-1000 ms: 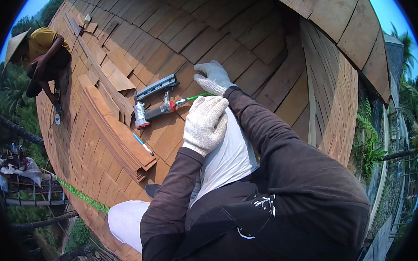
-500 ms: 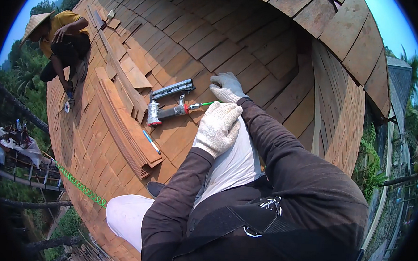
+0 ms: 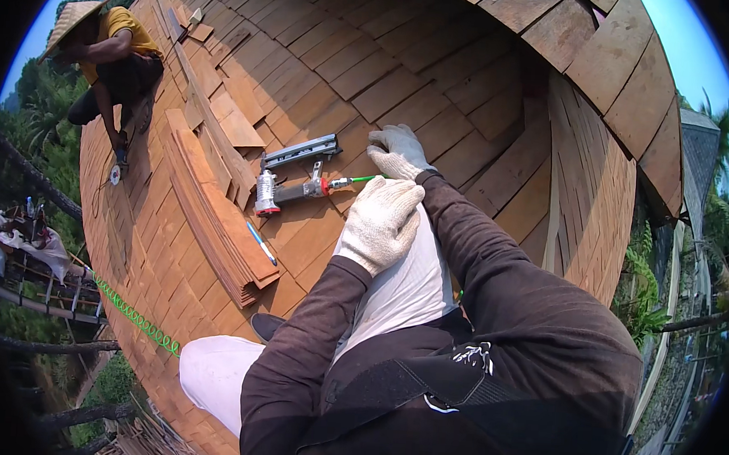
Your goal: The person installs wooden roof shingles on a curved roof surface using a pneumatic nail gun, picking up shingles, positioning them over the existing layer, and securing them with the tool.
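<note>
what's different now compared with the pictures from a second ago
The view swung, shifting the scene rightward. The co-worker has lifted a forearm toward their hat. Unchanged: the left hand resting on the knee, right hand just beyond it; nail gun, shingle stack and pen in place.

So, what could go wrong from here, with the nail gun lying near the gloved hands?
The nail gun lies unheld on the shingled roof with a green hose attached, so a tug might drag it. The stack of loose shingles could slide if knocked. The pen at that stack's edge might roll off.
</note>
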`<control>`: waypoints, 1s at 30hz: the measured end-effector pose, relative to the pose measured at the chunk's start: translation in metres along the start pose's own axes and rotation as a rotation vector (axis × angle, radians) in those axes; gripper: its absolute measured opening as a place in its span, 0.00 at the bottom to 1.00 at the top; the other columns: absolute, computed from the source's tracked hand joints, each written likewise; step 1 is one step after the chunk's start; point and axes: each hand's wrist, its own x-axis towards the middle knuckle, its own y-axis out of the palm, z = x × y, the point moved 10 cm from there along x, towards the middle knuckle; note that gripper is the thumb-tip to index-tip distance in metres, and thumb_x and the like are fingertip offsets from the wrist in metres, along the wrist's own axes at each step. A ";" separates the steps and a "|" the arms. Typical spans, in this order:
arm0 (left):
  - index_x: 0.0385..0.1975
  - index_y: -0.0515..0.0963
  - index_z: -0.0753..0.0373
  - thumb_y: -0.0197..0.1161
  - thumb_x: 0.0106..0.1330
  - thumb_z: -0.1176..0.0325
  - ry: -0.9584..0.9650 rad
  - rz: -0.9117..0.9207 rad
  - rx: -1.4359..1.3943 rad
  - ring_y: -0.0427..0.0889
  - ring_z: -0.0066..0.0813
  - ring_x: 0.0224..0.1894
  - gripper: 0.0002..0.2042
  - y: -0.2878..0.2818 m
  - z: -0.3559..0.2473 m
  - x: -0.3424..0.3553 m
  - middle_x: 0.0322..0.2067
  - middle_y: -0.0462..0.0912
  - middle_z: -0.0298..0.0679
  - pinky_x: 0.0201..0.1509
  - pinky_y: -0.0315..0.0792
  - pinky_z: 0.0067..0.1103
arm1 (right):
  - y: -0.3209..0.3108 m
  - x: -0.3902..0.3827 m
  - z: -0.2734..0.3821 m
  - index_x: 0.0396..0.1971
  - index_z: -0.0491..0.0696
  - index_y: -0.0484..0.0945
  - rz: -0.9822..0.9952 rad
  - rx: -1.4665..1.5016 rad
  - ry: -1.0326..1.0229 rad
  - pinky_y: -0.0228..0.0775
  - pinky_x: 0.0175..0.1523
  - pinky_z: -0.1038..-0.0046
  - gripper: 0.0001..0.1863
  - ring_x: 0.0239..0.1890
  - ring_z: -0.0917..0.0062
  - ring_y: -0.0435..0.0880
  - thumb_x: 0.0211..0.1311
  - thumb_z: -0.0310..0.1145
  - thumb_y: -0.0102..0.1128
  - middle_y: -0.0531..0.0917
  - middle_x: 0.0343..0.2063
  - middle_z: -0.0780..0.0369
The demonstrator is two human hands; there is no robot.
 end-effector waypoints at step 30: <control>0.55 0.85 0.61 0.70 0.55 0.74 -0.173 0.084 -0.115 0.86 0.48 0.59 0.23 -0.004 0.048 0.001 0.53 0.88 0.46 0.68 0.75 0.47 | -0.162 0.274 -0.263 0.83 0.49 0.52 -0.147 -0.661 0.420 0.40 0.86 0.54 0.52 0.86 0.59 0.46 0.72 0.71 0.48 0.48 0.84 0.53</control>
